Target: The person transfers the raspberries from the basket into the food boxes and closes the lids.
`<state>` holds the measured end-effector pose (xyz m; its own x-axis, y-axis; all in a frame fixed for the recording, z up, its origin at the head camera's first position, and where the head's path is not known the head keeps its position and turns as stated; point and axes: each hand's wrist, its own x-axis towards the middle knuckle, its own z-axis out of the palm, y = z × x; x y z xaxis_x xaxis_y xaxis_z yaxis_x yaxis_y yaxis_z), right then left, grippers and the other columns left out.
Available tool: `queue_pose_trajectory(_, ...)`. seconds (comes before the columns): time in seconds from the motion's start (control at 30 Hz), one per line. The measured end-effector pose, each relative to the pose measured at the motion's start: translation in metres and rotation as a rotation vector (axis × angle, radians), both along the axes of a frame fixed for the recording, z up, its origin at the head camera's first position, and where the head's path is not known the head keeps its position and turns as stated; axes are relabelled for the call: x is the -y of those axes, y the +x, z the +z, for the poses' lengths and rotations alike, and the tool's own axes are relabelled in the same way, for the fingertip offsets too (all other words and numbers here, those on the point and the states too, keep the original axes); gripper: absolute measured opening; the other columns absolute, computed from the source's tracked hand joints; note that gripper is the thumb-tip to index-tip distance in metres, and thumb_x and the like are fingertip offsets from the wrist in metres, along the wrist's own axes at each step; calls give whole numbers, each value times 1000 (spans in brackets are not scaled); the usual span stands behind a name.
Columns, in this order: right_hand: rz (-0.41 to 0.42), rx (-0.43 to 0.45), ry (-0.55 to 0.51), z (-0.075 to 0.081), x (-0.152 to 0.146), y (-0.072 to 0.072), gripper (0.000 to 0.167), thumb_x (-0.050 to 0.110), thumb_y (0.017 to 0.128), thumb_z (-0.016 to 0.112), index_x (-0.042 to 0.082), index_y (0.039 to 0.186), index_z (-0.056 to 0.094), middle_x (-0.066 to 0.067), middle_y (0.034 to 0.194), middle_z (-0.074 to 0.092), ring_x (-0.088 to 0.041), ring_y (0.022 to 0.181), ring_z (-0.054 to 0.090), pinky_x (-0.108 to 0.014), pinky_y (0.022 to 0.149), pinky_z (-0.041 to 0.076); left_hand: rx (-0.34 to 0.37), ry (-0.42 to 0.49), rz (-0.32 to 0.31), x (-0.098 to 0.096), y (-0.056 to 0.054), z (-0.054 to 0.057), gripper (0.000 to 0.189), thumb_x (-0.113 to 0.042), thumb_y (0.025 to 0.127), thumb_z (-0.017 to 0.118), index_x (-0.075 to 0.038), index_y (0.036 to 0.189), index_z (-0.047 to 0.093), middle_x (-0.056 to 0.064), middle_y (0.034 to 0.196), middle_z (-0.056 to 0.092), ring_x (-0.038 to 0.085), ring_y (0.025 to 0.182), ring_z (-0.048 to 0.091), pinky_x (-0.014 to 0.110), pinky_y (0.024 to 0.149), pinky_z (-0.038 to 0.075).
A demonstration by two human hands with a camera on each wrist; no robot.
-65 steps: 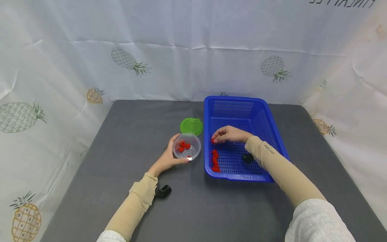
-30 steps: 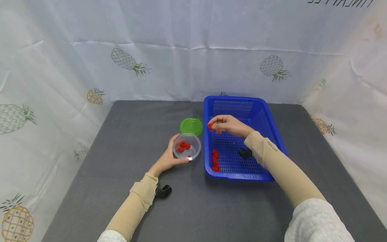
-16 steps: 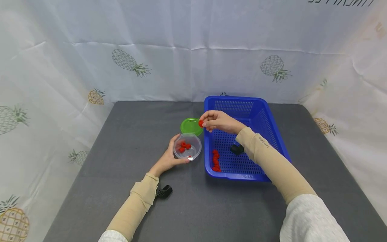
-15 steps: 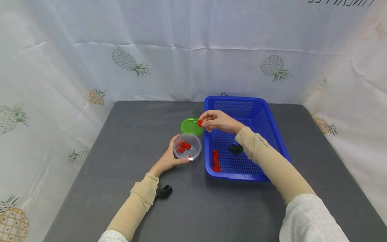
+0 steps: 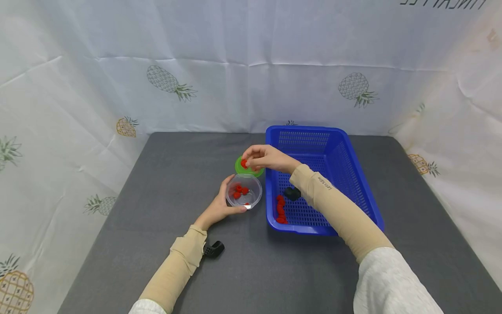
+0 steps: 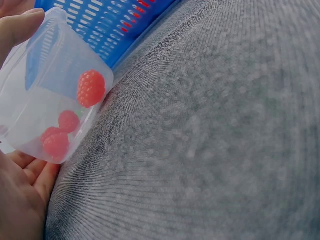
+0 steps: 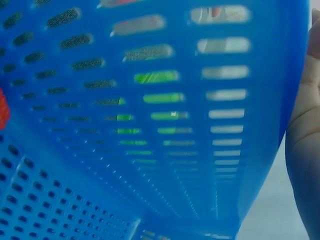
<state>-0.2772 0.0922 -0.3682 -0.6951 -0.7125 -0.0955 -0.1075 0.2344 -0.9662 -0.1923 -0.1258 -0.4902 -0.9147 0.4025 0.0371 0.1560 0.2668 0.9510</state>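
My left hand point(image 5: 215, 211) grips a clear plastic tub point(image 5: 252, 198) on the table, thumb at the near side and fingers round the far side. Several red raspberries point(image 5: 237, 192) lie inside it; the left wrist view shows them through the tub point(image 6: 25, 112) wall. Between thumb and fingertips, my right hand point(image 5: 270, 159) pinches another raspberry point(image 5: 243, 163), over the green lid point(image 5: 256, 174) behind the tub. In the right wrist view the basket wall point(image 7: 192, 135) hides the fingertips; part of the hand point(image 7: 307, 135) shows at the right edge.
A blue slotted basket point(image 5: 337, 148) stands right of the tub, under the right forearm. Along its left inner side lies a row of raspberries point(image 5: 280, 209). Black wrist devices sit at the left wrist point(image 5: 214, 249) and under the right wrist point(image 5: 292, 194). A pineapple-print curtain point(image 5: 251, 87) hangs behind.
My right hand has lifted a raspberry from the blue basket and carried it left across the rim to above the green lid. The left hand and tub have stayed in place.
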Motion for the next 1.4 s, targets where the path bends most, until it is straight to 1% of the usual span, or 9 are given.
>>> queue_pose_trajectory(0.13, 56, -40, 57, 0, 9, 2, 18, 15, 90, 60, 7, 107, 61, 0, 93, 67, -35, 83, 59, -52, 84, 49, -4, 9, -3, 0, 0, 0, 103, -32, 73, 79, -30, 146, 7, 4, 146, 33, 26, 134, 34, 54, 112, 23)
queue_pose_trajectory(0.23, 97, -51, 84, 0, 15, 4, 17, 17, 90, 61, 8, 105, 62, -5, 97, 67, -43, 92, 57, -51, 85, 50, -10, 11, -6, -1, 0, 0, 103, -34, 73, 79, -30, 147, 6, 5, 146, 32, 26, 133, 35, 54, 110, 26)
queue_pose_trajectory(0.4, 142, -63, 95, 0, 24, 5, 19, 14, 89, 60, 6, 106, 61, -23, 100, 64, -46, 94, 55, -51, 86, 49, -15, 38, -17, -1, 1, 0, 102, -30, 73, 79, -32, 145, 7, 4, 148, 31, 25, 134, 35, 53, 112, 24)
queue_pose_trajectory(0.63, 199, -101, 217, -3, 32, 4, 25, 10, 88, 60, 6, 112, 62, -9, 94, 69, -38, 98, 61, -45, 87, 51, 12, 6, -8, -1, 2, 0, 100, -25, 75, 78, -29, 146, 6, 4, 151, 27, 26, 137, 32, 52, 113, 22)
queue_pose_trajectory(0.73, 242, -157, 304, -2, 35, 4, 23, 10, 87, 60, 7, 109, 63, -9, 94, 69, -34, 94, 63, -43, 85, 52, 44, -5, -7, -1, 4, 7, 103, -21, 75, 78, -25, 147, 4, 5, 153, 21, 26, 139, 26, 52, 114, 20)
queue_pose_trajectory(0.9, 315, -235, 406, -2, 39, 3, 21, 10, 85, 60, 7, 106, 64, -8, 92, 70, -23, 86, 64, -40, 82, 53, 18, 13, -5, -1, 3, 7, 103, -25, 73, 79, -30, 146, 7, 1, 153, 21, 23, 140, 25, 50, 114, 20)
queue_pose_trajectory(0.97, 331, -245, 428, -2, 39, 2, 21, 9, 85, 59, 8, 106, 65, -7, 92, 70, -19, 83, 64, -40, 81, 53, -5, 18, -2, 0, 1, 1, 102, -27, 73, 80, -33, 145, 8, -1, 152, 22, 22, 139, 27, 51, 114, 21)
queue_pose_trajectory(1.23, 405, -243, 497, -3, 42, 0, 21, 8, 85, 59, 6, 106, 64, -7, 95, 71, -9, 79, 62, -31, 77, 53, 3, 20, -14, 0, 0, 1, 101, -28, 73, 79, -34, 145, 8, 2, 152, 23, 24, 140, 25, 54, 113, 20)
queue_pose_trajectory(1.4, 419, -238, 534, -5, 43, 0, 21, 10, 85, 61, 6, 106, 64, -5, 94, 72, -10, 82, 64, -27, 76, 53, 9, -6, 5, 0, 0, 1, 101, -25, 74, 79, -33, 145, 8, 3, 152, 21, 25, 141, 23, 54, 114, 19)
